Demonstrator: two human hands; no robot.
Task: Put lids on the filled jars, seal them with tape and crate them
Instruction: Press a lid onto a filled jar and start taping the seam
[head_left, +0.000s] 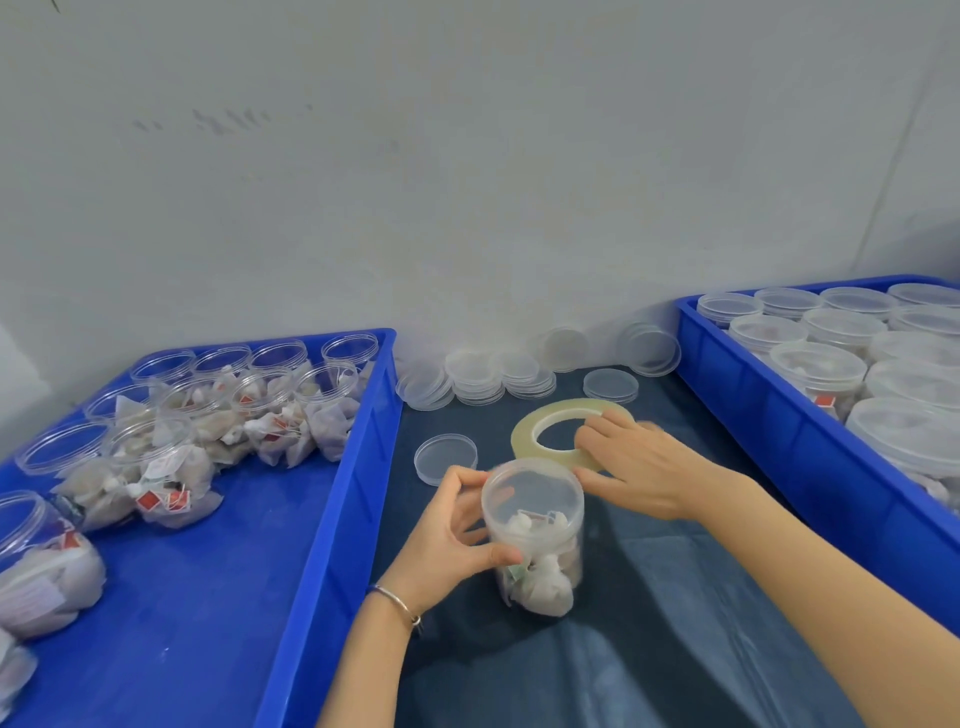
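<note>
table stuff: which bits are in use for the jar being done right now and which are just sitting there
In use: lidded jar in the left hand; tape roll under the right hand.

Sitting there: loose lid, lid stacks, open jars in left crate, sealed jars in right crate.

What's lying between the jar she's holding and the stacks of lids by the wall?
In the head view, the tape roll and one loose lid.

I have only one view, a wide-angle camera on the person's head. It looks forward and down, close over the dark blue cloth-covered table (675, 597), and faces a pale grey wall (467, 156). Blue plastic crates frame the left (332, 519) and right (779, 415) edges, bowed by the lens.
</note>
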